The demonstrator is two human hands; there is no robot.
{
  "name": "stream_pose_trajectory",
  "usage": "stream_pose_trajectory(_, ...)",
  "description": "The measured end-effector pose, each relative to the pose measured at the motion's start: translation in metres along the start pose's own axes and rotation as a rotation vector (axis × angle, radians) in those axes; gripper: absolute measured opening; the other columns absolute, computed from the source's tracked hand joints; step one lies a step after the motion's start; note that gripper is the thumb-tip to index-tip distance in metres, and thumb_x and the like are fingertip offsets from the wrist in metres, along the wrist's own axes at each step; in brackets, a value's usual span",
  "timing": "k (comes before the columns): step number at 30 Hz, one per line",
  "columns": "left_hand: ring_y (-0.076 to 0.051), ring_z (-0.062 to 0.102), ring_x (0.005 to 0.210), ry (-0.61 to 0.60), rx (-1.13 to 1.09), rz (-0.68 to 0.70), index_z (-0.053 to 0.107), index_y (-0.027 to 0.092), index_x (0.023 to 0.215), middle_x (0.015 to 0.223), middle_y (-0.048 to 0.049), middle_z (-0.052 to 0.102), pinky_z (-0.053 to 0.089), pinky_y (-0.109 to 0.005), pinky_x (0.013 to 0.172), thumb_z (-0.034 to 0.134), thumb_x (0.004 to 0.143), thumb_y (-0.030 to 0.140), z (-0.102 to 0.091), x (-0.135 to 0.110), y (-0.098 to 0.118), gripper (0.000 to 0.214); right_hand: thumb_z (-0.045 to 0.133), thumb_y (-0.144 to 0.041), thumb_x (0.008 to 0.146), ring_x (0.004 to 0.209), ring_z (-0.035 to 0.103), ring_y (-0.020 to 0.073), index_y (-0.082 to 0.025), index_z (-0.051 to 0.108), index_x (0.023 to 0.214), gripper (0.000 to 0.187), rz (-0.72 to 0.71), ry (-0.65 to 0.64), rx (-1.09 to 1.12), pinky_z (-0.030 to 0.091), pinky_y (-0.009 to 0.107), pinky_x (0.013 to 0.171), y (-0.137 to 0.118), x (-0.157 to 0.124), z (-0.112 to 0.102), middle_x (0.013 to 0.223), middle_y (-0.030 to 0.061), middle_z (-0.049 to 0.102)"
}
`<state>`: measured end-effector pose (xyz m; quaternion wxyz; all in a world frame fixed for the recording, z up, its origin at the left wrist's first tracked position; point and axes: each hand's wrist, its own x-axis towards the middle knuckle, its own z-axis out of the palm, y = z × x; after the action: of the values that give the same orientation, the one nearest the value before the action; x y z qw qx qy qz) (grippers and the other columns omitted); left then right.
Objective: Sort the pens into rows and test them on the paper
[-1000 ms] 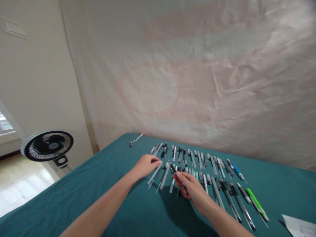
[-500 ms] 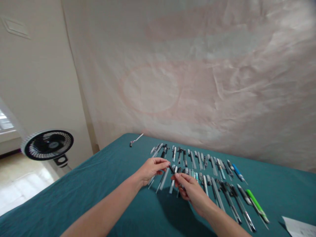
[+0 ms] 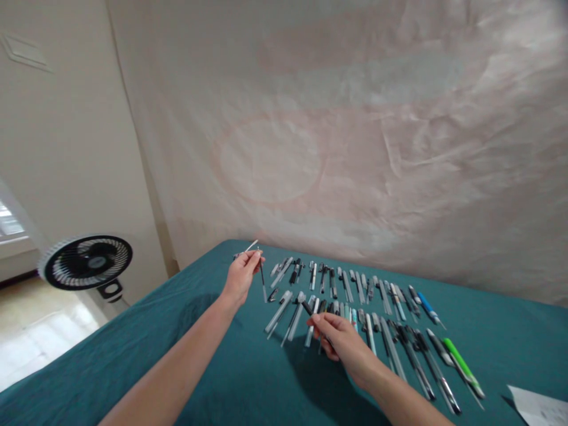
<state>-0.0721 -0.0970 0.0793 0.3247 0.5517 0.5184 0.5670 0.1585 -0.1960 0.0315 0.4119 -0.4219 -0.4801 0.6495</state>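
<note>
My left hand (image 3: pixel 242 277) is raised over the far left of the table, thumb and fingers pinched on a thin ink refill (image 3: pixel 263 283) that hangs down, dark above and clear at its lower end. Lower and to the right, my right hand (image 3: pixel 341 338) is closed round a black pen barrel (image 3: pixel 306 307), whose dark end sticks out past the fingertips; the rest is hidden in the hand. Close to it lie a clear pen barrel (image 3: pixel 278 311) and other pen parts of the near row. A white pen (image 3: pixel 371 333) lies just right of my right hand.
Two rows of pens, caps and refills cross the green tablecloth (image 3: pixel 168 331). A blue pen (image 3: pixel 428 306) and a green pen (image 3: pixel 461 362) end them at right. White paper (image 3: pixel 539 407) lies at the near right corner. A fan (image 3: pixel 91 261) stands left of the table.
My left hand has drawn away from my right hand, up and to the left, with the refill now in its fingers. My right hand has stayed in place with the black barrel.
</note>
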Motion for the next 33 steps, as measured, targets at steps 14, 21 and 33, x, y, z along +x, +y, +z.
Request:
stream_pose_trajectory(14, -0.015, 0.06, 0.068, -0.273, 0.565, 0.1, 0.067, 0.016, 0.078, 0.073, -0.0026, 0.067, 0.043, -0.023, 0.065, 0.054, 0.072, 0.031, 0.021, -0.025, -0.045, 0.021, 0.054, -0.051, 0.073, 0.042, 0.029, 0.003, -0.015, 0.06, 0.083, 0.038, 0.022, 0.013, 0.005, 0.014, 0.017, 0.038, -0.001, -0.002, 0.001, 0.063, -0.003, 0.046)
stream_pose_trajectory(21, -0.015, 0.057, 0.07, -0.256, 0.682, 0.188, 0.064, 0.018, 0.077, 0.075, -0.0034, 0.063, 0.04, -0.025, 0.07, 0.054, 0.073, 0.026, 0.028, -0.037, -0.042, 0.013, 0.053, -0.05, 0.074, 0.042, 0.029, 0.0028, -0.014, 0.06, 0.084, 0.038, 0.009, -0.004, 0.02, 0.014, 0.017, 0.038, 0.003, 0.0, 0.0, 0.064, -0.0027, 0.047)
stream_pose_trajectory(33, -0.012, 0.055, 0.065, -0.375, 0.502, 0.176, 0.064, 0.015, 0.083, 0.074, -0.0021, 0.064, 0.041, -0.021, 0.061, 0.041, 0.082, 0.036, 0.038, -0.049, 0.006, 0.031, 0.057, -0.043, 0.073, 0.045, 0.032, 0.0045, -0.017, 0.058, 0.081, 0.027, -0.039, 0.068, 0.166, 0.016, 0.017, 0.037, -0.003, -0.001, 0.003, 0.065, -0.003, 0.045)
